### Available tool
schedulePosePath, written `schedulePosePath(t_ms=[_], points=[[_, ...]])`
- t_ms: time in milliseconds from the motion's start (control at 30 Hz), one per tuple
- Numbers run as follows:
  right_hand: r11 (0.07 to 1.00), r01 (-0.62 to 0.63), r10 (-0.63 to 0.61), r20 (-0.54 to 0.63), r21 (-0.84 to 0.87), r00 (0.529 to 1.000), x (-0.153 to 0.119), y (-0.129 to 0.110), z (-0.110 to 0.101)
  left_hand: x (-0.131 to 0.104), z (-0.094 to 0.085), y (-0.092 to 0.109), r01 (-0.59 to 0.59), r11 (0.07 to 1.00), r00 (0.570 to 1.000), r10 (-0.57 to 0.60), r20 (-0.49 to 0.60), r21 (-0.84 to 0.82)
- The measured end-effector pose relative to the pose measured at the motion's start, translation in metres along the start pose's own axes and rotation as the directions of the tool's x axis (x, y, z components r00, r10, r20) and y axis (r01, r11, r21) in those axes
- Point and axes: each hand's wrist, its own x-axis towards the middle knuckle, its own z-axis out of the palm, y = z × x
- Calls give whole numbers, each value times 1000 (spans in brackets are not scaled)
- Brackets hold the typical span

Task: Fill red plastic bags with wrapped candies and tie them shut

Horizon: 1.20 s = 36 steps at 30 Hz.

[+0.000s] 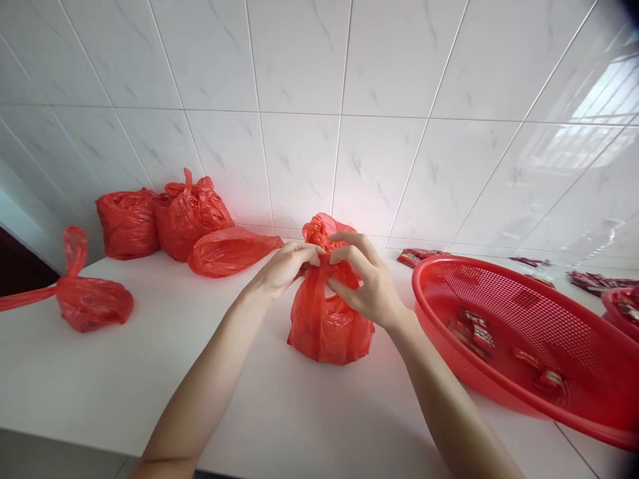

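A filled red plastic bag (332,326) stands upright on the white countertop in the middle of the head view. Both hands are at its gathered top. My left hand (287,266) pinches the plastic there, its fingers closed. Close beside it, my right hand (364,276) is bent round the handle part, thumb and forefinger at the plastic near the left fingertips. A crumpled part of the bag sticks up behind the hands. What the bag holds does not show through clearly.
A red perforated basket (499,286) on the right holds several small wrapped snacks (479,332). More packets (419,256) lie behind it by the tiled wall. At the back left are two full red bags (192,213) and a flatter one (232,251); another tied bag (94,303) lies far left.
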Motion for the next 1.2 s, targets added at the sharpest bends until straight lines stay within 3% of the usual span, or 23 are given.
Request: schedulePosePath(t_ms=[100,233,367,533,767,900,1033,1200], points=[[998,30,-31,-16,-55,999,0,2,0,1,-2,1,9,1000,1000,-9,13,-16],[994,-71,75,-41,80,996,1,1,-7,2,-5,3,31,993,999,-32,0,-117],[943,-214,216,18,255,976,3,0,-16,7,-10,0,14,977,997,-31,-76,-214],[908,-293,269,119,300,956,4,7,-31,16,-15,-8,-39,954,985,-14,-174,-298],[895,-310,221,284,320,933,1,17,-54,29,-29,-26,-84,985,951,33,-308,-154],[901,-317,175,422,295,890,-1,18,-61,38,-41,-41,-34,999,923,18,-383,-36],[915,-299,97,572,270,814,-1,19,-69,45,-50,-56,6,999,893,12,-450,37],[908,-298,26,671,294,741,0,16,-78,51,-55,-70,11,998,876,20,-482,61]])
